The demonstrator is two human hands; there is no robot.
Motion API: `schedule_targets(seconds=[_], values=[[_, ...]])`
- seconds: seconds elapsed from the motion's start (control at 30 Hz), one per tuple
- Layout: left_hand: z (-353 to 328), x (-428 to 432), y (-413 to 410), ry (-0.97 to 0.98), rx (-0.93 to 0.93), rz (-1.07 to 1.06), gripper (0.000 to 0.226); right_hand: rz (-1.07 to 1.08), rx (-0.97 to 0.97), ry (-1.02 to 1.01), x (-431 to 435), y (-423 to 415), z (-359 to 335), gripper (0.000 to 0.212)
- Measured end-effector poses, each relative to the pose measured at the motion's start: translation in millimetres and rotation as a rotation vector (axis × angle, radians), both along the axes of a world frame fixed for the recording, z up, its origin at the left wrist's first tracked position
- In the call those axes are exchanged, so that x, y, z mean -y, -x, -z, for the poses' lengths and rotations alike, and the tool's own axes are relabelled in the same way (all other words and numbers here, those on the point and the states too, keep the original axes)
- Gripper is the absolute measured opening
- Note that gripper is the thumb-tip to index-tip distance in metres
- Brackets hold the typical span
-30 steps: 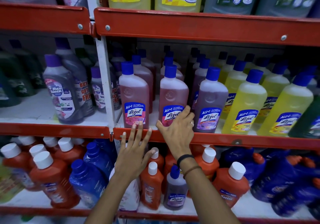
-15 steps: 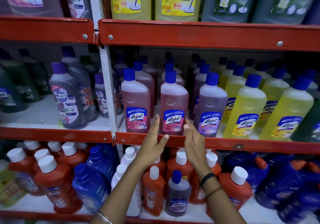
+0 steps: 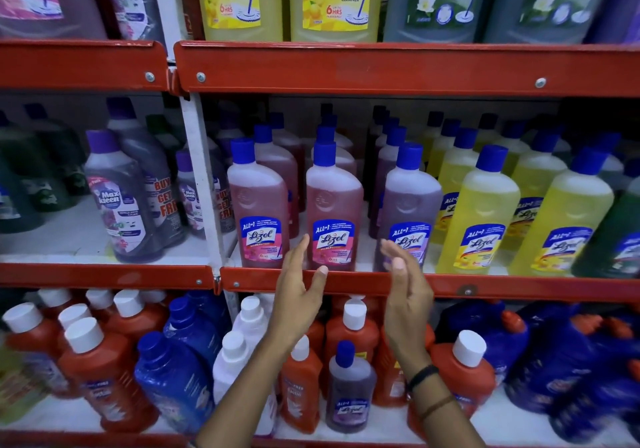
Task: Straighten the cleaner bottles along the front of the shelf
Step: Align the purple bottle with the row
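Along the front edge of the middle shelf (image 3: 346, 283) stand five Lizol bottles in the right bay: two pink ones, the left pink bottle (image 3: 259, 205) and the middle pink bottle (image 3: 334, 210), one purple bottle (image 3: 408, 210), and two yellow bottles (image 3: 479, 215), with further rows of each colour behind them. A green bottle (image 3: 613, 236) is cut off at the far right. The left bay holds two grey Max Kleen bottles (image 3: 119, 202) near the front. Both hands are raised before the shelf lip, palms facing each other with the middle pink bottle between them. The left hand (image 3: 299, 292) has its fingers spread wide and holds nothing; the right hand (image 3: 403, 285) is likewise open and empty, fingers loosely together. Half a second ago the hands stood closer to that bottle's label; now they sit slightly lower and a little wider apart, touching no bottle. The lower shelf carries orange bottles (image 3: 100, 375), blue bottles (image 3: 173, 375) and one small purple bottle (image 3: 349, 388)
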State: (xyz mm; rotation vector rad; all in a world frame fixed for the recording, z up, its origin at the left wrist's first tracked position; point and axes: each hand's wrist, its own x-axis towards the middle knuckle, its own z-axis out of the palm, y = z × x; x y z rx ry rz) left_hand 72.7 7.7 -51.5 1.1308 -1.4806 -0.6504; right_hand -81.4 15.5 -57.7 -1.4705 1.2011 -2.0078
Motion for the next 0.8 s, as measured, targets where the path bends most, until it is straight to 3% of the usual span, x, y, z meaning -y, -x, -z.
schedule_targets(seconds=[0.07, 0.17, 0.3, 0.47, 0.7, 0.8], values=[[0, -7, 16, 0.13, -0.047, -0.076, 0.043, 0.093, 0.031, 0.087, -4, 18, -1, 0.042], [-4, -10, 44, 0.201, -0.046, 0.011, 0.043, 0.099, 0.011, 0.056, 3, 42, -4, 0.052], [-2, 2, 72, 0.044, 0.014, 0.182, 0.057, -0.052, -0.031, -0.131, 14, 57, -3, 0.068], [5, 14, 85, -0.13, 0.005, 0.294, 0.073, -0.145, 0.034, -0.154, 26, 70, 5, 0.081], [0, 16, 86, -0.224, -0.054, 0.341, 0.076, -0.242, 0.188, -0.168, 26, 74, 5, 0.048], [-2, 15, 87, -0.22, -0.053, 0.319, 0.076, -0.236, 0.164, -0.172, 24, 75, 1, 0.045]])
